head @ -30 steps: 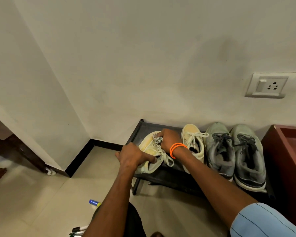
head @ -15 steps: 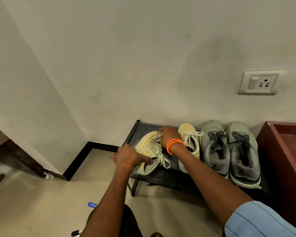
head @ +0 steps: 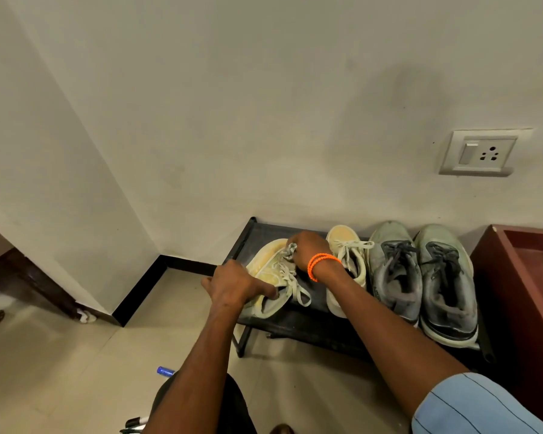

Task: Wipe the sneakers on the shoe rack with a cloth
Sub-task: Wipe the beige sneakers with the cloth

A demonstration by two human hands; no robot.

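A low black shoe rack (head: 298, 324) stands against the wall. On its left end lies a cream sneaker (head: 268, 264), tilted toward me. My left hand (head: 235, 285) grips its heel collar, thumb inside the opening. My right hand (head: 308, 250), with an orange band at the wrist, holds a small grey cloth (head: 290, 249) bunched against the sneaker's upper near the laces. Its cream mate (head: 347, 258) stands just right of my right wrist. A grey pair (head: 392, 270) (head: 445, 277) fills the rack's right side.
A dark red wooden cabinet (head: 527, 292) stands right of the rack. A wall socket (head: 480, 153) sits above the grey pair. On the tiled floor lie a blue-capped marker (head: 164, 371) and more pens (head: 135, 424). A dark wooden furniture leg (head: 35, 286) is at left.
My right hand with the cloth has stayed on the sneaker's upper, shifting only slightly. My left hand keeps the same hold on the heel. The view has shifted a little.
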